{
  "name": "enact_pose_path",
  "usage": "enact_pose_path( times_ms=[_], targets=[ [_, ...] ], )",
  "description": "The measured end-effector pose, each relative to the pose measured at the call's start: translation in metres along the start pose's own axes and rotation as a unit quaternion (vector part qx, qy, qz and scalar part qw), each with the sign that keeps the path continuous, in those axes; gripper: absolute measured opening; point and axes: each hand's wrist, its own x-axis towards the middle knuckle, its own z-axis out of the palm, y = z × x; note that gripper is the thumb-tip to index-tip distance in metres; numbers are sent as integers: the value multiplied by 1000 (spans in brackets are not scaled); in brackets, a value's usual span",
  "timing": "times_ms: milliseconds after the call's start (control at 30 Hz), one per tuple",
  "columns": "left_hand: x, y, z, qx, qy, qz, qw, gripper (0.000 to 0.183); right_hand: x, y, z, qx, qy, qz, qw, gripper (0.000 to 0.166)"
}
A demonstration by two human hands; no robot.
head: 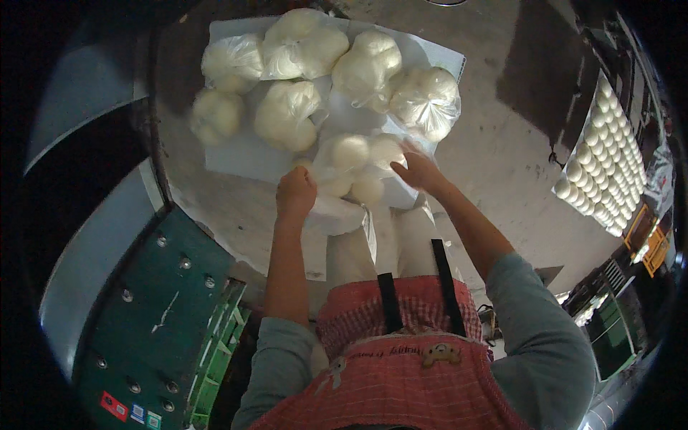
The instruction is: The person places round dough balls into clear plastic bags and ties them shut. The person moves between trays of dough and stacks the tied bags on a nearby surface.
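Before me lies a clear plastic bag (334,207) holding several round white buns (350,152). My left hand (296,189) is closed in a fist on the bag's left edge, near its mouth. My right hand (422,166) rests against the right side of the bag, thumb apart from the fingers, beside a bun (386,152); its fingertips are blurred. Beyond the hands, more filled bags of buns stand on a pale sheet (236,161): one at the far middle (306,43), one at the right (427,102), one nearer (287,115).
At the right, a board (602,161) carries many round white buns in rows. To the left stands a dark green panel (145,306) with round metal fittings, beside a green crate (217,355). Concrete floor (494,177) surrounds the sheet. I wear a red apron (419,381).
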Motion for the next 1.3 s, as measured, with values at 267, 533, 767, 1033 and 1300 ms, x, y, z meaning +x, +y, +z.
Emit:
enact_pose_path(
  times_ms=[267, 533, 767, 1033, 1300],
  targets=[
    [47, 43, -56, 81, -19, 189, 978, 19, -58, -46, 78, 103, -45, 134, 985, 43],
    [61, 20, -69, -61, -243, 328, 911, 11, 21, -126, 173, -44, 138, 438, 887, 81],
    [53, -3, -48, -303, -296, 244, 872, 13, -26, -79, 203, -46, 259, 321, 910, 64],
    [55, -10, -65, -229, -400, 244, 854, 36, -93, -122, 123, 727, 316, 111, 600, 61],
    [51, 21, -70, -255, -479, 147, 827, 54, 8, -131, 118, 166, 508, 183, 825, 61]
  ],
)
